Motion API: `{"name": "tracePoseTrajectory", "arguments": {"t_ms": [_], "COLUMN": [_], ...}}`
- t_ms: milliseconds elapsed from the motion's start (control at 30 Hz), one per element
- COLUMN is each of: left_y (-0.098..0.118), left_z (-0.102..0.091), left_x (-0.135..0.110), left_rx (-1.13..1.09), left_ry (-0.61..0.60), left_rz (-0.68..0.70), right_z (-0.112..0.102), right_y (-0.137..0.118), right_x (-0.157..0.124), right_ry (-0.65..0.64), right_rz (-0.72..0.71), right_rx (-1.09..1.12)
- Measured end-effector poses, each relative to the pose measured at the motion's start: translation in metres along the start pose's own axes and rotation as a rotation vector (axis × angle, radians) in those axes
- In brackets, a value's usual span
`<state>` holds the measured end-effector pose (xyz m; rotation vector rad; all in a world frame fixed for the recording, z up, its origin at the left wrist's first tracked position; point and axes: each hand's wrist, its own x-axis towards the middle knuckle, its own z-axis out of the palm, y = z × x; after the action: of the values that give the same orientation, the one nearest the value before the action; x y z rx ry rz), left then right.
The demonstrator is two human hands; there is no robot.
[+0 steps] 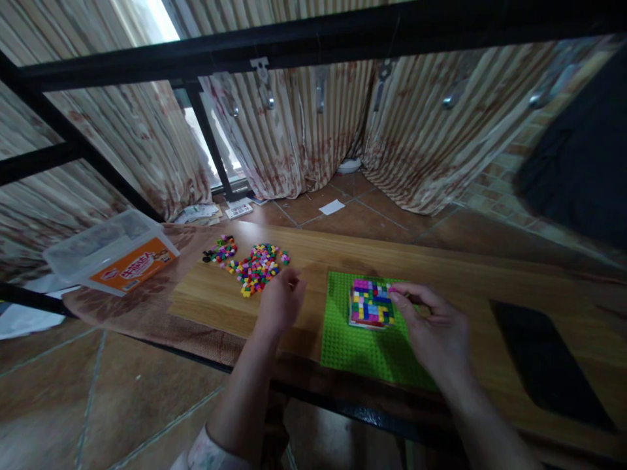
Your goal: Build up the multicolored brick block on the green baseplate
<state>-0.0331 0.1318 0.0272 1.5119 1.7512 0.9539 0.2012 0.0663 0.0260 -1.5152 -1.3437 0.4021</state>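
A small block of stacked multicoloured toy bricks [372, 303] stands on a green studded baseplate [343, 352]. At its far right corner, my right hand [435, 326] has thumb and forefinger pinched together. A tiny pinkish toy brick [391, 291] seems to show at those fingertips, partly covered by them. My left hand [283, 301] is curled closed beside a loose pile of coloured bricks [257, 266], just right of it; whatever its fingers may hold is hidden. A smaller heap of bricks [223, 249] lies farther left.
Everything rests on a wooden board [308, 254]. A clear plastic tub [112, 248] with an orange label stands at the left on a brown cloth [196, 333]. A dark flat panel [548, 365] lies at the right. Black metal bars [294, 49] cross in front of striped curtains.
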Motion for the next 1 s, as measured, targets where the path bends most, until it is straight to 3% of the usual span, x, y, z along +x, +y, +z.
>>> {"name": "tracePoseTrajectory", "arguments": {"t_ms": [100, 267, 600, 1000], "left_y": [-0.005, -0.008, -0.013, -0.016], "left_z": [-0.008, -0.010, -0.007, -0.004], "left_x": [0.000, -0.004, -0.002, -0.001], "left_rx": [0.446, 0.702, 0.781, 0.778], "left_ry": [-0.021, -0.035, -0.065, -0.064], "left_rz": [0.028, 0.041, 0.083, 0.093], "right_z": [0.003, 0.007, 0.010, 0.002], "right_y": [0.001, 0.002, 0.000, 0.003], "right_x": [-0.001, -0.003, -0.002, 0.000], "right_ry": [-0.071, -0.079, -0.066, -0.020], "right_rz": [-0.095, -0.266, -0.331, -0.076], "right_rx": [-0.050, -0.147, -0.230, -0.092]}}
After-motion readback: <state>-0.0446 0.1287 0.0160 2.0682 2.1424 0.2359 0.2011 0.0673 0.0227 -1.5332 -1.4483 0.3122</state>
